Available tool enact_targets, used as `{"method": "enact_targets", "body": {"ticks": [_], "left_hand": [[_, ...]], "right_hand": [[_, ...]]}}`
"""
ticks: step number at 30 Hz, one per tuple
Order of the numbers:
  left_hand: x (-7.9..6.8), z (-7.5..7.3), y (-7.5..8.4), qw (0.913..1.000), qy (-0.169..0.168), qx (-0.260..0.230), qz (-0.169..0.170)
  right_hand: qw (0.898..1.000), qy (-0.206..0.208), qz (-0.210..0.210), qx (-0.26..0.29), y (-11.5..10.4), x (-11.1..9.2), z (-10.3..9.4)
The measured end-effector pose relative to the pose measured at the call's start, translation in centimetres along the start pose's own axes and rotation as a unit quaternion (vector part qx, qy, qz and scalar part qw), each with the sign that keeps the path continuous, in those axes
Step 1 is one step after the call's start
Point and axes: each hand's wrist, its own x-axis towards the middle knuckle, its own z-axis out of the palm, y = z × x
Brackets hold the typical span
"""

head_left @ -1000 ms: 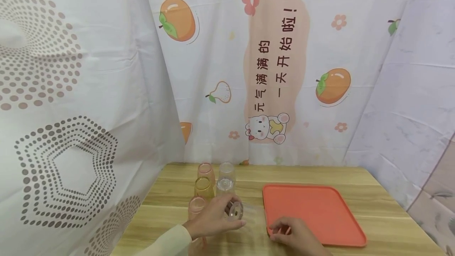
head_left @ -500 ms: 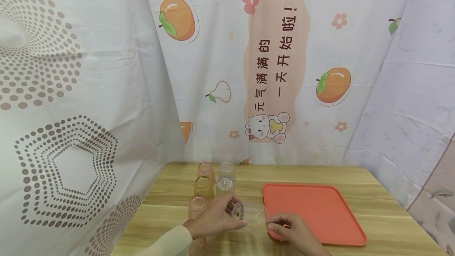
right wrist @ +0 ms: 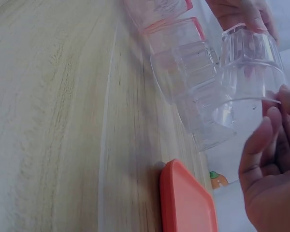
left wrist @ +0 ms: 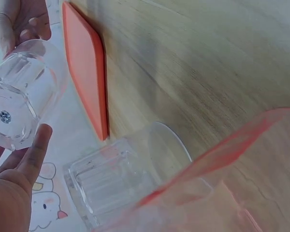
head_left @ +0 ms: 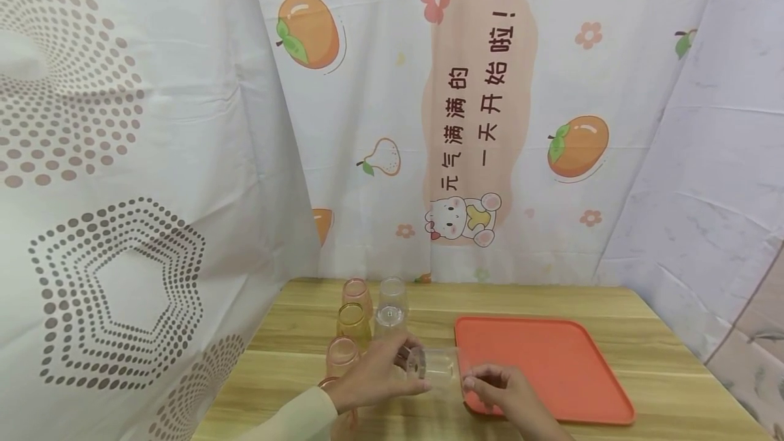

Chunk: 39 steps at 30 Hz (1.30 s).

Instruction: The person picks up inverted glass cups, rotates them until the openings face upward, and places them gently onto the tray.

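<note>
A clear plastic tumbler (head_left: pixel 439 365) lies sideways in the air, its base toward my left hand (head_left: pixel 381 376) and its mouth toward my right hand (head_left: pixel 511 390). The left fingers and thumb grip it around the base end. In the right wrist view, the right thumb and fingertips pinch the tumbler's rim (right wrist: pixel 246 100). Left of the hands stand a yellow tumbler (head_left: pixel 353 324) and several pink tumblers (head_left: pixel 341 352), one partly hidden by the left arm. Two more clear tumblers (head_left: pixel 390 318) stand behind the left hand, and they appear upside down.
A red tray (head_left: pixel 545 366) lies on the wooden table (head_left: pixel 661 373), its left edge close to the right hand. A printed curtain (head_left: pixel 380 87) hangs behind the table, with more cloth at both sides.
The clear tumbler has turned from its base facing more toward the camera to lying sideways. My right hand has risen slightly at its rim, while the left keeps its grip.
</note>
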Motion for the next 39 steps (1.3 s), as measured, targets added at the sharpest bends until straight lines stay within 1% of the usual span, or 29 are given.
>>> {"method": "enact_targets", "body": {"ticks": [4,6,11,14,17,20,22,24,28,31,33,34,36,37,39], "left_hand": [[0.1,0.4,-0.1,0.9997,0.006,0.006,0.021],[0.2,0.6,-0.1,0.9996,0.004,0.015,0.024],[0.3,1.0,0.0,0.9985,-0.007,0.054,0.004],[0.4,1.1,0.1,0.9971,0.0,0.074,-0.014],[0.6,1.1,0.5,0.996,0.018,0.085,-0.022],[0.9,0.9,0.9,0.9944,0.032,0.1,-0.01],[1.2,0.9,1.1,0.9922,0.033,0.12,0.003],[1.6,1.1,1.2,0.9882,0.024,0.151,0.012],[2.3,2.0,1.1,0.9833,-0.008,0.181,0.012],[2.5,2.6,1.1,0.9815,-0.026,0.188,0.022],[2.7,3.0,1.3,0.9774,-0.035,0.205,0.034],[2.7,3.3,1.3,0.974,-0.038,0.219,0.042],[2.9,3.6,1.5,0.9664,-0.05,0.248,0.047],[2.9,3.9,1.4,0.9631,-0.056,0.259,0.045],[3.0,4.3,1.3,0.9594,-0.071,0.271,0.032]], "right_hand": [[1.0,0.023,-0.008,-0.007,0.0,-0.1,0.1],[0.999,0.037,-0.016,-0.012,0.0,-0.2,0.1],[0.996,0.063,-0.036,-0.048,-0.2,-0.5,0.0],[0.993,0.075,-0.046,-0.081,-0.4,-0.6,-0.5],[0.988,0.088,-0.052,-0.117,-0.8,-0.6,-1.1],[0.98,0.101,-0.067,-0.155,-1.2,-0.3,-1.8],[0.973,0.115,-0.085,-0.178,-1.4,-0.3,-2.2],[0.966,0.137,-0.098,-0.197,-1.6,-0.4,-2.6],[0.951,0.178,-0.114,-0.224,-1.7,-0.6,-3.3],[0.948,0.189,-0.108,-0.233,-1.7,-0.7,-3.6],[0.949,0.187,-0.097,-0.234,-1.6,-0.8,-3.7],[0.951,0.187,-0.087,-0.23,-1.6,-0.8,-3.8],[0.95,0.189,-0.08,-0.235,-1.4,-0.9,-3.9],[0.95,0.189,-0.079,-0.238,-1.3,-0.9,-4.0],[0.947,0.192,-0.08,-0.245,-1.1,-1.0,-4.0]]}}
